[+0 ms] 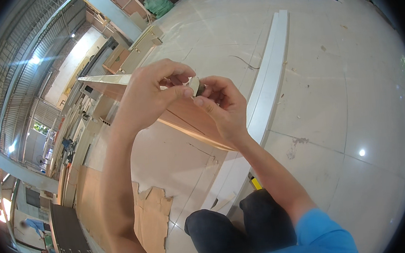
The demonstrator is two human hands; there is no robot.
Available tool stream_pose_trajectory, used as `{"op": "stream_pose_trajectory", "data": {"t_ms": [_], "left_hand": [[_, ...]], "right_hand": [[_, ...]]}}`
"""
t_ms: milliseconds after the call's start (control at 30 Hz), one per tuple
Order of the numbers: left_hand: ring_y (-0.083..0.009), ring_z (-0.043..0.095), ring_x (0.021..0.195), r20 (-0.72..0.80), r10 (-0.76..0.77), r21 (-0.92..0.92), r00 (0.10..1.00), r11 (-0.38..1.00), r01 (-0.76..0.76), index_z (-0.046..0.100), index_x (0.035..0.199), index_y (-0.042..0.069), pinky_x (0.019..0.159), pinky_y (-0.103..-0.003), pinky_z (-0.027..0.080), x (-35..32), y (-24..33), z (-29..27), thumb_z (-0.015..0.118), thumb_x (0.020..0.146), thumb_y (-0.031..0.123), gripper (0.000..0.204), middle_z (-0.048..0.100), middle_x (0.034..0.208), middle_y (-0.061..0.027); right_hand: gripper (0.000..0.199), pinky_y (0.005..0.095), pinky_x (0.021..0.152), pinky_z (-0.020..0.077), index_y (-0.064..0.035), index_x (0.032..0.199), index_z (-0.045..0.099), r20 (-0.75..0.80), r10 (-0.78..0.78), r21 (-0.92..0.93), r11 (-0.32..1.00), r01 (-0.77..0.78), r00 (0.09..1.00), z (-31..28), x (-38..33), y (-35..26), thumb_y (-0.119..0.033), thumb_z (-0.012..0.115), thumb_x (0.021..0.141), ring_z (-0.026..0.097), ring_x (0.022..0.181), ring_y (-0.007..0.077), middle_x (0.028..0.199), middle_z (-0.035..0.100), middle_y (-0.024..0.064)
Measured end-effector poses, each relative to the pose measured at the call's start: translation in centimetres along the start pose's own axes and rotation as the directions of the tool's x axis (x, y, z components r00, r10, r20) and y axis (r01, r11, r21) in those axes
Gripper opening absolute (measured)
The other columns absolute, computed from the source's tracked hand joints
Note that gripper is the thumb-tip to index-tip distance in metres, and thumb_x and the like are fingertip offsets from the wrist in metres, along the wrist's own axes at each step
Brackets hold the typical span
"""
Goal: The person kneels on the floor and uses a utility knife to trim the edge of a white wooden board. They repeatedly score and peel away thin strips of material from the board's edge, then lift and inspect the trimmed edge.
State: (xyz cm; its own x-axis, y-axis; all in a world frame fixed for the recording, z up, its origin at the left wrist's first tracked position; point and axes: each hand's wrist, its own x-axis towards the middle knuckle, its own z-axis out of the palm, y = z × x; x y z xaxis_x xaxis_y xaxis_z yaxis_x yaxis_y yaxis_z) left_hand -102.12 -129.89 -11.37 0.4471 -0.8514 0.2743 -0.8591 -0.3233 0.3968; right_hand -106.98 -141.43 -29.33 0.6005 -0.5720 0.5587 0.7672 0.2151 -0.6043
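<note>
In front of my chest, both hands meet around a small round thing [194, 84] with a pale flat face and a darker side; it looks like a little roll of tape, though the fingers partly cover it. My left hand [150, 92] pinches it from the left between thumb and fingers. From the right, the thumb and curled fingers of my right hand [224, 106] close on its darker side. Below them, a long brown wooden panel [190, 118] with a pale edge slants across, partly hidden by my hands and left forearm.
Long white boards [268, 81] lie on the tiled floor, running beneath the panel's near end. Torn cardboard [151, 218] lies left of my knees. A yellow-and-black object [255, 183] sits by my right knee. Stacked timber [74, 165] lines the left; green sacks [158, 6] stand far back.
</note>
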Motion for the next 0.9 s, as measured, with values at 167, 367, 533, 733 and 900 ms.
{"op": "stream_pose_trajectory", "data": {"t_ms": [167, 367, 533, 733, 900], "left_hand": [[-0.0175, 0.071, 0.089, 0.048, 0.044, 0.114, 0.998, 0.992, -0.050, 0.076, 0.111, 0.001, 0.085, -0.033, 0.059, 0.5, 0.7, -0.6, 0.079, 0.084, 0.006, 0.028, 0.075, 0.097, -0.0081], [-0.0184, 0.071, 0.085, 0.102, 0.071, 0.225, 0.992, 0.970, -0.093, 0.075, 0.109, 0.000, 0.083, -0.033, 0.059, 1.0, 1.6, -0.8, 0.077, 0.084, 0.003, 0.026, 0.074, 0.093, -0.0087], [-0.0187, 0.070, 0.083, 0.126, 0.081, 0.297, 0.989, 0.948, -0.115, 0.074, 0.109, 0.000, 0.079, -0.033, 0.058, 1.2, 1.9, -0.7, 0.078, 0.083, 0.003, 0.027, 0.074, 0.091, -0.0092], [-0.0187, 0.070, 0.083, 0.131, 0.086, 0.259, 0.988, 0.959, -0.118, 0.075, 0.110, 0.001, 0.080, -0.032, 0.057, 1.2, 1.4, -0.7, 0.078, 0.083, 0.002, 0.028, 0.074, 0.092, -0.0092], [-0.0181, 0.070, 0.086, 0.104, 0.056, 0.137, 0.993, 0.988, -0.070, 0.076, 0.111, 0.002, 0.081, -0.032, 0.057, 0.7, 0.5, -0.7, 0.078, 0.084, 0.004, 0.028, 0.074, 0.099, -0.0080]], "right_hand": [[0.040, 0.0205, 0.074, 0.0490, -0.0048, 0.128, 0.066, 0.012, 0.064, 0.034, 0.997, -0.065, 0.998, -0.2, 0.0, -0.5, -0.006, 0.081, 0.091, 0.058, 0.084, 0.0042, 0.096, 0.065, -0.0014], [0.037, 0.0213, 0.073, 0.0491, -0.0043, 0.128, 0.067, 0.025, 0.083, 0.058, 0.995, -0.084, 0.996, -0.2, 0.1, -1.0, -0.007, 0.079, 0.093, 0.059, 0.083, 0.0046, 0.097, 0.066, -0.0006], [0.029, 0.0209, 0.068, 0.0473, -0.0028, 0.121, 0.068, -0.006, 0.106, 0.012, 0.994, -0.106, 0.994, -0.1, 0.3, -1.4, -0.007, 0.080, 0.094, 0.060, 0.079, 0.0039, 0.097, 0.068, -0.0003], [0.017, 0.0206, 0.059, 0.0418, -0.0027, 0.111, 0.067, 0.022, 0.025, -0.015, 1.000, -0.024, 0.999, 0.1, 0.7, -1.2, -0.008, 0.077, 0.098, 0.055, 0.070, 0.0023, 0.085, 0.068, -0.0009], [0.015, 0.0207, 0.059, 0.0424, -0.0029, 0.108, 0.066, 0.079, 0.083, -0.097, 0.992, -0.075, 0.993, -0.8, 1.0, -1.7, -0.007, 0.076, 0.098, 0.055, 0.070, 0.0021, 0.084, 0.067, -0.0014]]}}
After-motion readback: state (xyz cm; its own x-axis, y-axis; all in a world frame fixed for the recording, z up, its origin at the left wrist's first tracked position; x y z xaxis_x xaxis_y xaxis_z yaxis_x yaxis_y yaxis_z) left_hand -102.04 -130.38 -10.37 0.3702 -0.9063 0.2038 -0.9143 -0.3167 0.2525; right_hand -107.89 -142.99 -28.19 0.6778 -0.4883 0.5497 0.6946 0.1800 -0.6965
